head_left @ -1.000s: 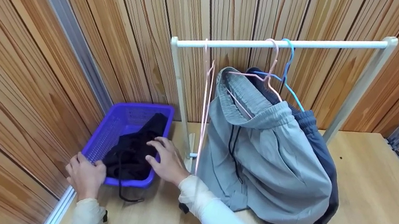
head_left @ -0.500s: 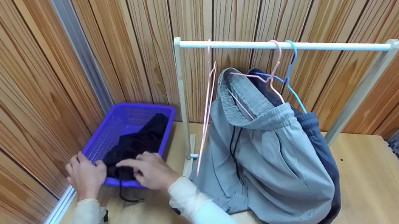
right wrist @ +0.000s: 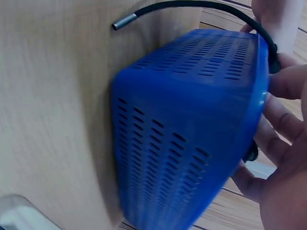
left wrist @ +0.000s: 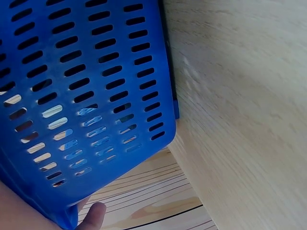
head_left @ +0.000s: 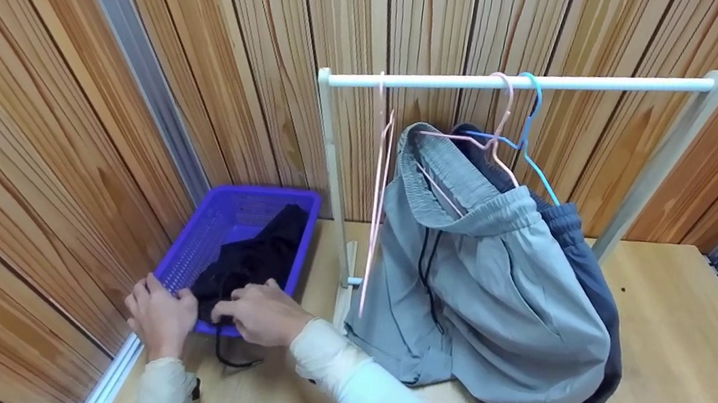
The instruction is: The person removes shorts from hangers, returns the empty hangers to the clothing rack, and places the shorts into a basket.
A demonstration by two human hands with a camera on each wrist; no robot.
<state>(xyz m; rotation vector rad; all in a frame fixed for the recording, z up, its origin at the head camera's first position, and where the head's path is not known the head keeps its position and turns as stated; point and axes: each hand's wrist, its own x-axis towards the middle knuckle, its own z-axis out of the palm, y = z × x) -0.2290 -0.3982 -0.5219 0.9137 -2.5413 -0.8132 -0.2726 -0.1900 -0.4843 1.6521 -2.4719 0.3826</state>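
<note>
A purple perforated basket (head_left: 268, 190), blue in the wrist views, stands on the wooden surface. A crumpled black garment (head_left: 256, 257) lies inside, its dark drawstring (head_left: 233, 364) trailing over the near rim; the right wrist view shows a metal tip on this cord (right wrist: 192, 5). My left hand (head_left: 161, 314) grips the basket's near left corner, thumb towards the inside. My right hand (head_left: 269, 317) reaches over the near right rim onto the garment, index finger bent beside the cord. In the right wrist view the rim hides my right fingertips, so I cannot tell whether they pinch cloth.
Right of the basket stands a white rack (head_left: 435, 82). Grey drawstring shorts (head_left: 460, 269) hang there on a pink hanger, dark blue ones (head_left: 565, 220) behind on a blue hanger (head_left: 531, 137). More pink hanger wire (head_left: 378, 197) hangs at the left end. Wood-panelled walls close off back and left.
My right hand has moved left and nearer from the basket's right rim, coming down onto the garment beside the drawstring. My left hand keeps its grip on the corner. The view shifts slightly.
</note>
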